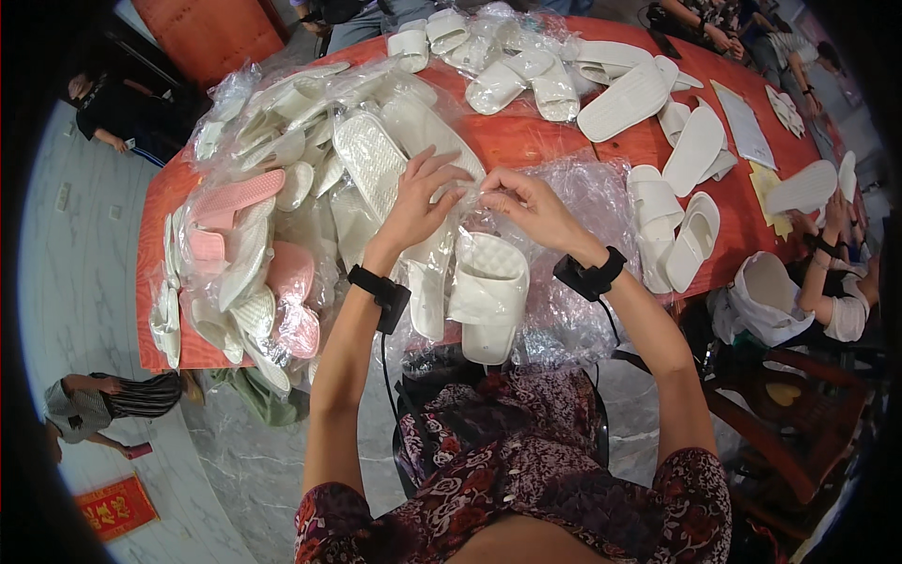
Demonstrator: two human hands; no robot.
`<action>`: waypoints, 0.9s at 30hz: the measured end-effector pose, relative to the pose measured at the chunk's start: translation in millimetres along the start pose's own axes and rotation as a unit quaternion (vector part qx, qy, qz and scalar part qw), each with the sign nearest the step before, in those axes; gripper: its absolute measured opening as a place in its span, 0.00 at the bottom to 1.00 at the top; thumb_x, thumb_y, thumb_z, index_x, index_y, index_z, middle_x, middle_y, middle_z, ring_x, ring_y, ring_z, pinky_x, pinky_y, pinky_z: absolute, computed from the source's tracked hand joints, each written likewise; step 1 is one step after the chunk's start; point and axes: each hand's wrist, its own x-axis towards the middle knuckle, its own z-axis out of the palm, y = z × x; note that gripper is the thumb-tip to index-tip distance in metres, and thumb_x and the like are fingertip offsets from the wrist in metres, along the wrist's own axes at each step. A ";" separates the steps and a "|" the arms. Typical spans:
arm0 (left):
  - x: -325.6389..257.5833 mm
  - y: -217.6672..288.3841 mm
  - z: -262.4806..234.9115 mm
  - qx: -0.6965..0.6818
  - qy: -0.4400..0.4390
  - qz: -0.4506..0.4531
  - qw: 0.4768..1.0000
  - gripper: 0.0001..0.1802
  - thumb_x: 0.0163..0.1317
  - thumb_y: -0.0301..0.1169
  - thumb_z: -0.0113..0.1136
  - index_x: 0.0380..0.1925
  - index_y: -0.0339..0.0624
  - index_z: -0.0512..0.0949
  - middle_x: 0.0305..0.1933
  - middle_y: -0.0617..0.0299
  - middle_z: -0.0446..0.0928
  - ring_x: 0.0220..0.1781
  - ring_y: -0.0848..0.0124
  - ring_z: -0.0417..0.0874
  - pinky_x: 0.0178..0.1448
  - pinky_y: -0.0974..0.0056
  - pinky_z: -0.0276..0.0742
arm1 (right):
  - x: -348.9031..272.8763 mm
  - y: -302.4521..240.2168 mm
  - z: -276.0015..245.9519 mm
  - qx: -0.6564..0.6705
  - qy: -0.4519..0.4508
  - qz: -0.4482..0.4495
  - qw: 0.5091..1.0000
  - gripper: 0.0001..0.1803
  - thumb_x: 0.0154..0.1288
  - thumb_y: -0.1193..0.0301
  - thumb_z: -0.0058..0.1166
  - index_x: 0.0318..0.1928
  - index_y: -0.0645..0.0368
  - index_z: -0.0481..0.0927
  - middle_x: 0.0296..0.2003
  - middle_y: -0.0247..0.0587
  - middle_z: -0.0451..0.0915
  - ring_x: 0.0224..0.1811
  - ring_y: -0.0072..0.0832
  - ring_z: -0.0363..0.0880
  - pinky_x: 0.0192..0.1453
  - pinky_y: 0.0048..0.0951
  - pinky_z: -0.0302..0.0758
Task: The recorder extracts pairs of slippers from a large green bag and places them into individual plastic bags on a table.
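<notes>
A clear plastic bag (470,218) with a pair of white slippers (489,282) in it lies before me, its lower end at the table's near edge. My left hand (420,199) is at the bag's upper end, thumb and forefinger brought together on the film while the other fingers stretch out. Opposite it, my right hand (531,209) pinches the same film with curled fingers. A small gap separates the two hands. Glare on the plastic hides exactly where its edge runs.
Bagged white slippers (371,155) and some pink slippers (291,273) pile up at the left. Loose plastic bags (573,310) lie right of my bag. Unbagged white slippers (697,242) rest farther right on the red table (526,141). Other people's hands (832,221) work at the right.
</notes>
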 end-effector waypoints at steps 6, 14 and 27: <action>13.5 28.1 -21.5 0.036 0.109 -0.004 0.993 0.03 0.60 0.25 0.55 0.34 0.42 0.76 0.35 0.60 0.77 0.44 0.58 0.75 0.56 0.55 0.64 | -15.6 13.5 -15.8 0.035 0.055 0.027 0.998 0.10 0.68 0.68 0.52 0.43 0.62 0.74 0.36 0.34 0.77 0.42 0.21 0.75 0.45 0.26 0.73; 22.3 74.5 -55.5 0.133 0.247 0.044 0.959 0.05 0.56 0.23 0.57 0.33 0.45 0.78 0.30 0.62 0.75 0.36 0.60 0.72 0.42 0.59 0.65 | -77.5 52.8 -16.1 -0.001 -0.050 0.145 0.988 0.39 0.57 0.57 0.66 0.61 0.63 0.62 0.55 0.47 0.71 0.56 0.33 0.72 0.57 0.33 0.72; 25.7 85.0 -115.6 0.264 0.469 0.028 0.842 0.04 0.59 0.22 0.55 0.33 0.39 0.78 0.32 0.57 0.78 0.35 0.60 0.75 0.44 0.60 0.67 | -108.2 113.3 1.5 -0.060 0.053 0.206 0.975 0.19 0.62 0.68 0.59 0.50 0.64 0.72 0.40 0.39 0.75 0.39 0.24 0.75 0.42 0.29 0.74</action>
